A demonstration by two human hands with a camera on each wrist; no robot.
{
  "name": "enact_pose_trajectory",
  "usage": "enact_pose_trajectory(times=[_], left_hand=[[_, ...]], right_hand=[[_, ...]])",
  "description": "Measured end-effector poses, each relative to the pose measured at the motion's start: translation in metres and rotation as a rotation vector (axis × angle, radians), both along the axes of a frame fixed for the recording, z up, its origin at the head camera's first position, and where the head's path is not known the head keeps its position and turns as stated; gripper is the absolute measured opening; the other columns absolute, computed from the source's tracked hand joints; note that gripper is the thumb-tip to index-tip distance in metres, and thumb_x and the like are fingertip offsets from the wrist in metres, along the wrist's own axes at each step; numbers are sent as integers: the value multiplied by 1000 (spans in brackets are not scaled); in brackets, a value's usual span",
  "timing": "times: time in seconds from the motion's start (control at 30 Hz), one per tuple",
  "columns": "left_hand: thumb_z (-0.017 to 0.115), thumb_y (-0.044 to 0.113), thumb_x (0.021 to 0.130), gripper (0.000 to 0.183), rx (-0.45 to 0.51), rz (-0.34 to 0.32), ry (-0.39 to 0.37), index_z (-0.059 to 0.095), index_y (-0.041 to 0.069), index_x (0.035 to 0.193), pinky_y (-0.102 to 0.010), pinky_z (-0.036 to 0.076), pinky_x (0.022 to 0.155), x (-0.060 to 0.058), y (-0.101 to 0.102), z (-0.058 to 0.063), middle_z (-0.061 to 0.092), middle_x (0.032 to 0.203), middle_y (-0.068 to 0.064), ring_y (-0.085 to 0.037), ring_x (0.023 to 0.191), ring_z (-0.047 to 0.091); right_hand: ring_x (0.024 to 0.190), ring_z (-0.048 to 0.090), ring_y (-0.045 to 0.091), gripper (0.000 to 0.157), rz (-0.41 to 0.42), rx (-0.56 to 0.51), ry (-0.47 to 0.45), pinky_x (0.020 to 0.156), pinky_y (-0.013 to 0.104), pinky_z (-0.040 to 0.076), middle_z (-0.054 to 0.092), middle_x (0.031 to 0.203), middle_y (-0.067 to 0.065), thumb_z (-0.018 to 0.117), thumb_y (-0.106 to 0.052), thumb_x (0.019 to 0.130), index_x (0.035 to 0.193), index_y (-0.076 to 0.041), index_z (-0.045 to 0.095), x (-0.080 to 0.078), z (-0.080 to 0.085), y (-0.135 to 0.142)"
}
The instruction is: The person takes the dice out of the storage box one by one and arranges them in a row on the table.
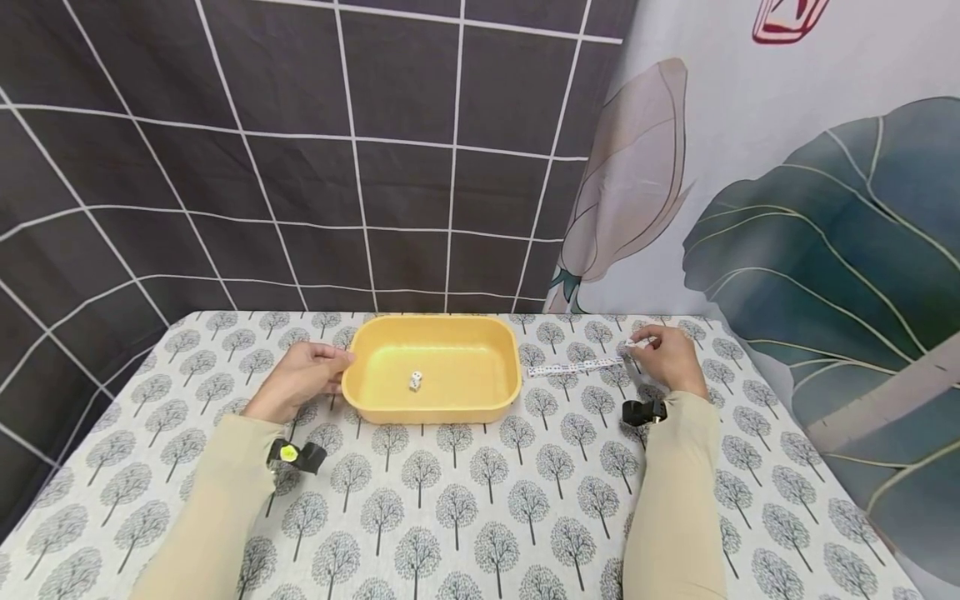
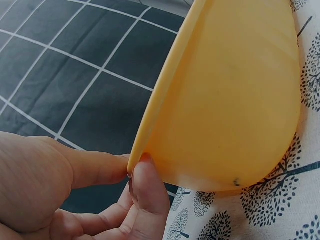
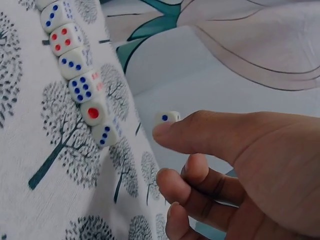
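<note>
A yellow plastic tub [image 1: 468, 379] with rounded corners stands on the patterned cloth, in front of the left side of the body's midline. My left hand [image 1: 300, 377] pinches its left rim between thumb [image 2: 150, 192] and fingers. Inside the tub lie a couple of white dice [image 1: 416, 381], close together. To the tub's right runs a straight row of white dice [image 1: 573, 367] with blue and red pips. Just past the row's right end, my right hand [image 1: 670, 360] holds a single die [image 3: 166, 117] at the thumb tip, raised off the cloth.
A tablecloth [image 1: 450, 508] printed with grey trees covers the table. Behind it hangs a dark curtain [image 1: 292, 175] with a white grid. At the right is a pale curtain [image 1: 720, 133] with large leaf and flower prints. Each wrist wears a black camera strap.
</note>
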State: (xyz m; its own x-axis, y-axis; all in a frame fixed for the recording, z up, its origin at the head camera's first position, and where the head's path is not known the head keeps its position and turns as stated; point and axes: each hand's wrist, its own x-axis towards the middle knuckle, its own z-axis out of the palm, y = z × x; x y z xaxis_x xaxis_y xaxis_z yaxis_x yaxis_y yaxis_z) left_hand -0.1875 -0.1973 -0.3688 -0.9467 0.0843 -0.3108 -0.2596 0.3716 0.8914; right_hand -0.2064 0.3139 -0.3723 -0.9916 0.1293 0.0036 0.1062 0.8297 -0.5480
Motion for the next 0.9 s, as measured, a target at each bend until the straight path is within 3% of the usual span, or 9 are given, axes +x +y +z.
enact_pose_trajectory(times=[0.27,0.5,0.9], left_hand=[[55,15,105,38,0,1,3,53,-14,130,-23,64,77,0,0,0,68,109,-15,-12,81,68],[55,15,105,38,-3,1,4,53,-14,130,-24,64,78,0,-1,1,67,108,-14,-11,80,67],[55,14,105,36,-5,4,-6,54,-13,129,-25,65,78,-1,0,1,68,105,-12,-10,79,67]], right_hand=[[86,63,30,31,-2,-14,-91,63,31,52,63,111,26,64,-17,96,122,-1,66,-1,-6,4],[93,64,36,30,3,6,-103,69,37,55,64,114,28,65,-15,93,119,-1,67,-5,-13,6],[85,64,27,32,25,0,-165,61,29,49,62,120,30,57,-11,97,126,-1,65,-4,-15,7]])
